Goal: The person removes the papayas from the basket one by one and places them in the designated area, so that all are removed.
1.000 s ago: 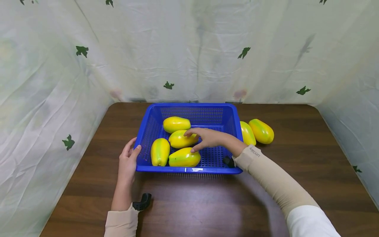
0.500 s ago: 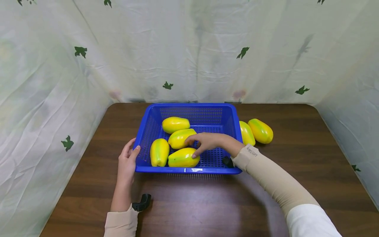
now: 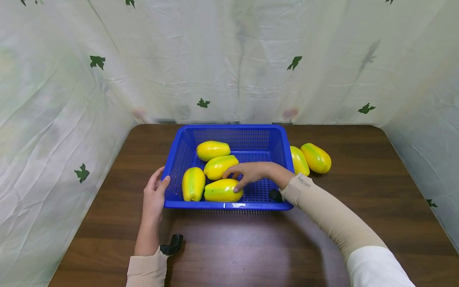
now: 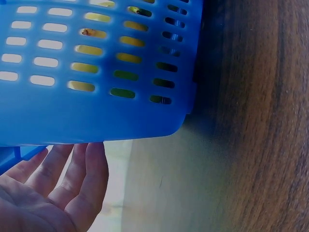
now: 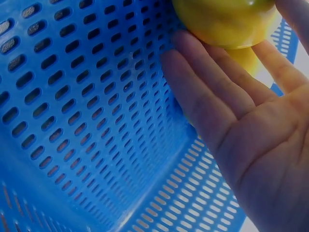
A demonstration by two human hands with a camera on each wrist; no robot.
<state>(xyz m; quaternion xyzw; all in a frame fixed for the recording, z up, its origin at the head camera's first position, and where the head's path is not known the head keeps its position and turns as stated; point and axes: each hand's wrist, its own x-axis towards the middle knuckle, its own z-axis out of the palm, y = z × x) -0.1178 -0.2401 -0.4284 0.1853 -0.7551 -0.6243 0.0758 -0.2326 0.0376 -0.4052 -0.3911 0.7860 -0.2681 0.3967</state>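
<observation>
Four-sided and perforated, a blue plastic basket (image 3: 201, 205) stands on the table with several yellow-green papayas inside. My left hand (image 3: 154, 199) grips its left rim, thumb over the edge; in the left wrist view its fingers lie against the outside of the basket wall (image 4: 96, 118). Inside the basket, my right hand (image 3: 252, 173) holds the right end of the front papaya (image 3: 220, 191), thumb on the near side and fingers behind. The middle papaya (image 3: 219, 167) lies just beyond those fingers. A papaya (image 3: 193, 185) lies at the left, another papaya (image 3: 213, 150) at the back.
To the right of the basket lie two more papayas, one papaya (image 3: 299, 160) partly hidden behind the basket's side and another papaya (image 3: 316, 158) beside it. The brown wooden table (image 3: 229, 247) meets a pale curtain (image 3: 236, 71) at the back.
My right hand has lowered from above the papayas; its fingers have left the middle papaya and now sit around the front papaya's right end. The left hand stays on the rim.
</observation>
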